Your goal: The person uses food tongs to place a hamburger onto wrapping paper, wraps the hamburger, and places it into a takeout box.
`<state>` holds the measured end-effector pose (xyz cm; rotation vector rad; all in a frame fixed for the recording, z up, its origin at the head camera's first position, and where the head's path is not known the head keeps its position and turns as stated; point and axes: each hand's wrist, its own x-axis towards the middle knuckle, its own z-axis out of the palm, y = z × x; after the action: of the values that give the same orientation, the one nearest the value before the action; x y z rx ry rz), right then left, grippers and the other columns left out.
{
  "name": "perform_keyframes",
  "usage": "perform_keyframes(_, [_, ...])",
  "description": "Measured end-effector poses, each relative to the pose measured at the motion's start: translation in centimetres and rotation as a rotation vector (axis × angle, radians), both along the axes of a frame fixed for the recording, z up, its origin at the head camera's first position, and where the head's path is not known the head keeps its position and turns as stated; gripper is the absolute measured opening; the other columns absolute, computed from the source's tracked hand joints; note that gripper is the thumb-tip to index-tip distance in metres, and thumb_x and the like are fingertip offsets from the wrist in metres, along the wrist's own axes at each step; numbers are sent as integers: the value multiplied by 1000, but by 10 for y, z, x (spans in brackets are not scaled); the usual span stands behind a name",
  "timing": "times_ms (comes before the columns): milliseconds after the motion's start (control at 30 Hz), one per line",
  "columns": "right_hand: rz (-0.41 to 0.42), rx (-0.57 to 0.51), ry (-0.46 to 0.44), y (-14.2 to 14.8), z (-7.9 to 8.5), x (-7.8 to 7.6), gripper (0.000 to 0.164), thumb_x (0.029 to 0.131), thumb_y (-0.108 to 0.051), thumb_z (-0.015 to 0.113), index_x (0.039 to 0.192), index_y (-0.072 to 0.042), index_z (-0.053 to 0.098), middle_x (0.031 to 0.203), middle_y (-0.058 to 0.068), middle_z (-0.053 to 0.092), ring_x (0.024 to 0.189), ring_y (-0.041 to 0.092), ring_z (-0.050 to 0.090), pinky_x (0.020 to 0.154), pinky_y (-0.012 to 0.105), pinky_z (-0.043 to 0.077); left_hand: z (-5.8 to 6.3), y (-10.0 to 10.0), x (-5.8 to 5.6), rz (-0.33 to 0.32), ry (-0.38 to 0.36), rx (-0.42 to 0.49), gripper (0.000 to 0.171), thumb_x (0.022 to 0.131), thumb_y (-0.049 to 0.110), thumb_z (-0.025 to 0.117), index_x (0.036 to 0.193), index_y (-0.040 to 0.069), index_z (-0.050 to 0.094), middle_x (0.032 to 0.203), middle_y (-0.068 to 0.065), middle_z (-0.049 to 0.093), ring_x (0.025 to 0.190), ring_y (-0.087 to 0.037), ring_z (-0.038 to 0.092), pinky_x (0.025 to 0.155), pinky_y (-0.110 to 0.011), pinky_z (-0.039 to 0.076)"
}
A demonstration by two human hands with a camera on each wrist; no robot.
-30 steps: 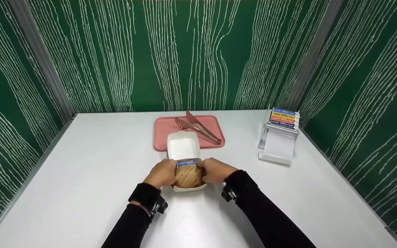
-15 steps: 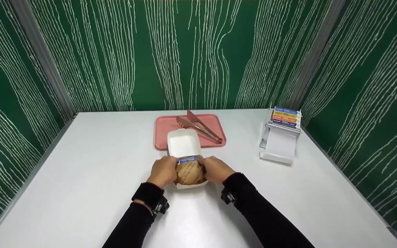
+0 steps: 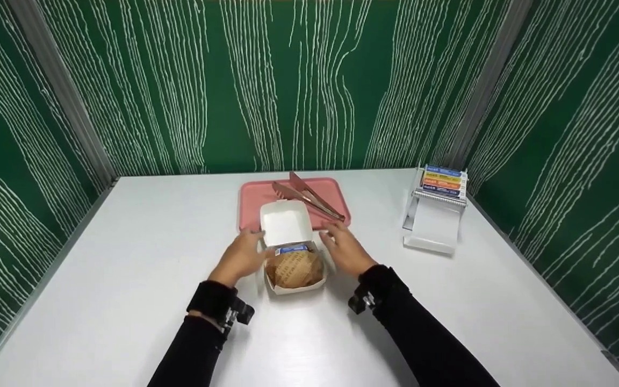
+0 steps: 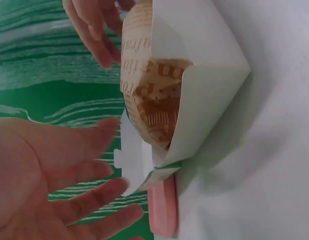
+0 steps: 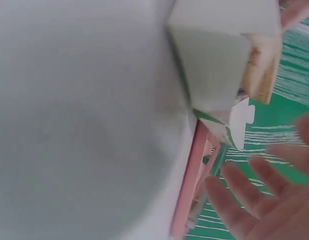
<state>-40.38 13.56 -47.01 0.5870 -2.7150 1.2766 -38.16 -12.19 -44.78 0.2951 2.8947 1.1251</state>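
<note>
A white takeout box (image 3: 287,223) stands with its lid raised, the back of the lid overlapping the tray in the head view. Inside its base sits a burger-shaped bundle in printed brown paper (image 3: 294,270), with a blue-and-white label (image 3: 291,249) at its far side. Just left of the box is my left hand (image 3: 240,257), fingers spread and holding nothing; the left wrist view shows its palm (image 4: 24,170) beside the open lid. On the other side my right hand (image 3: 346,250) has its fingers apart, pointing toward the lid's right edge, and it too holds nothing.
Behind the box lies a pink tray (image 3: 253,199) with metal tongs (image 3: 309,198) on it. A metal rack (image 3: 433,209) with a white paper sheet and several coloured boxes stands at right. Green walls (image 3: 288,80) enclose the white table (image 3: 153,242).
Both hands have let go of the wrapped bundle's sides and moved apart, with fingers spreading. The bundle now rests lower and wider in the box base, and the box has stayed about where it was.
</note>
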Motion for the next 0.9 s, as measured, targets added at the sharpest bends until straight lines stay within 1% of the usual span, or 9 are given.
perform_keyframes(100, [-68,-210,-114,-1,3,-4,52,115,-26,39,151,11,44,150,32,50,137,46,51,114,55,43,-7,-4,-11,33,35,113,58,110,34,53,149,-9,49,154,-31,46,144,-47,43,121,-55,33])
perform_keyframes(267, [-51,-442,-330,-10,2,-15,62,117,-35,27,152,15,38,151,35,47,143,47,45,114,55,43,-18,-2,-21,122,-132,399,72,113,52,27,159,-3,37,162,-24,37,152,-43,32,125,-53,25])
perform_keyframes(300, [-42,-468,-363,-12,0,-17,63,117,-35,25,153,16,36,152,36,46,144,48,43,115,56,42,-20,0,-21,142,-163,459,75,112,55,24,160,-1,37,162,-24,38,152,-42,32,125,-53,25])
perform_keyframes(367, [-25,-510,-422,-16,-3,-21,64,117,-35,23,154,17,31,155,36,41,145,49,41,116,56,41,-21,5,-22,177,-190,540,79,110,60,21,155,0,46,151,-26,52,142,-40,47,120,-51,35])
perform_keyframes(400, [-14,-523,-440,-18,-4,-23,64,117,-35,22,155,17,29,156,36,39,145,49,40,116,56,41,-22,8,-23,186,-193,566,80,110,61,20,153,0,50,148,-25,55,139,-39,49,118,-51,37])
perform_keyframes(533, [29,-530,-459,-20,-9,-24,65,117,-36,20,155,16,32,156,35,40,145,47,42,114,55,44,-22,16,-22,197,-183,594,81,110,61,20,146,-2,56,141,-25,59,136,-37,51,117,-49,37])
perform_keyframes(600, [43,-526,-447,-20,-9,-23,66,117,-37,20,153,17,34,154,35,43,144,46,44,113,54,45,-22,18,-23,190,-178,589,80,110,59,21,151,-3,51,154,-25,49,149,-39,38,124,-52,27])
perform_keyframes(667, [45,-525,-441,-19,-9,-22,67,117,-36,20,152,18,37,152,35,45,143,46,46,111,54,47,-22,19,-23,187,-182,589,81,110,60,20,152,-3,50,155,-25,48,150,-40,36,125,-53,25])
perform_keyframes(900, [48,-537,-452,-18,-6,-25,65,117,-35,20,152,17,37,150,36,47,141,48,48,106,51,52,-24,18,-28,176,-206,599,88,107,67,17,153,0,50,157,-25,47,149,-42,37,123,-56,28])
